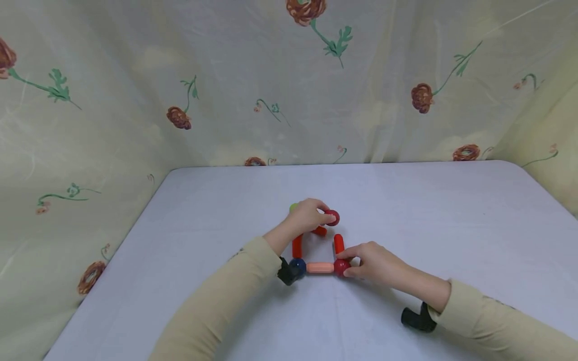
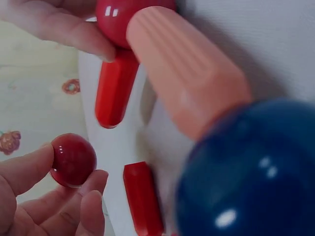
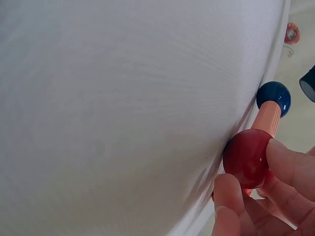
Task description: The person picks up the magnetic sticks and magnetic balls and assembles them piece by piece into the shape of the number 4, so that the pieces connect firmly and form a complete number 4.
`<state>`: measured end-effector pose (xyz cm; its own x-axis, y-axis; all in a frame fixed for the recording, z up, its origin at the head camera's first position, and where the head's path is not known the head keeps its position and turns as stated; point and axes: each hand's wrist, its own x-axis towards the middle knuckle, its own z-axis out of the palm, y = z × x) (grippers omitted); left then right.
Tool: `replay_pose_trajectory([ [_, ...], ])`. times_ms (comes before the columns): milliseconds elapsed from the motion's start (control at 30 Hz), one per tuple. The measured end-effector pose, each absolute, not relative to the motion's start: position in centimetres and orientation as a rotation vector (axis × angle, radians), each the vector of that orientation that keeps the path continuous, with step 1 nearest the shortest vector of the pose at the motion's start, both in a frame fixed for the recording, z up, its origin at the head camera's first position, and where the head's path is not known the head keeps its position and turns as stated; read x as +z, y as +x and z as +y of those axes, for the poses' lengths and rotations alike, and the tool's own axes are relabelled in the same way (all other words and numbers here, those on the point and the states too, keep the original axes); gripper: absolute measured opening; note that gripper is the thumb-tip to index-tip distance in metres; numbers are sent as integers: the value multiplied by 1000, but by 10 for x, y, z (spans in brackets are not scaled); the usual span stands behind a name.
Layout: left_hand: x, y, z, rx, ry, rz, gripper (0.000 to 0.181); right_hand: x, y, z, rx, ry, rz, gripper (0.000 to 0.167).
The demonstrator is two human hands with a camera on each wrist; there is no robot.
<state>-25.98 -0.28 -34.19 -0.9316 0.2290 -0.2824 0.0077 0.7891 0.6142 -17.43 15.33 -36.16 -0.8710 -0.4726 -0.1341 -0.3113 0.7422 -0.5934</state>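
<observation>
With thumb and fingertips, my left hand (image 1: 308, 216) pinches a loose red ball (image 2: 74, 160) at the far side of a ball-and-rod shape. My right hand (image 1: 377, 261) grips a second red ball (image 3: 247, 158) at the near right corner. A salmon-pink rod (image 1: 320, 267) joins that ball to a dark blue ball (image 1: 298, 267) at the near left. One red rod (image 1: 339, 243) extends away from the gripped ball, and another red rod (image 1: 296, 246) from the blue one. A third red rod (image 1: 320, 231) lies below my left hand, which partly covers a green ball (image 1: 293, 206).
A white-covered table (image 1: 226, 200) spreads under the shape. Behind it hangs a pale curtain (image 1: 217, 60) with printed flowers. Black wrist cameras sit below each cuff, the left one close beside the blue ball.
</observation>
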Motion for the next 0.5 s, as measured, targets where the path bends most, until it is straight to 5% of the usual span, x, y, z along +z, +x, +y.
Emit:
replay_pose_trajectory([
  [500, -355, -264, 7, 843, 234, 2602, 35, -362, -172, 153, -806, -673, 2706, 32],
])
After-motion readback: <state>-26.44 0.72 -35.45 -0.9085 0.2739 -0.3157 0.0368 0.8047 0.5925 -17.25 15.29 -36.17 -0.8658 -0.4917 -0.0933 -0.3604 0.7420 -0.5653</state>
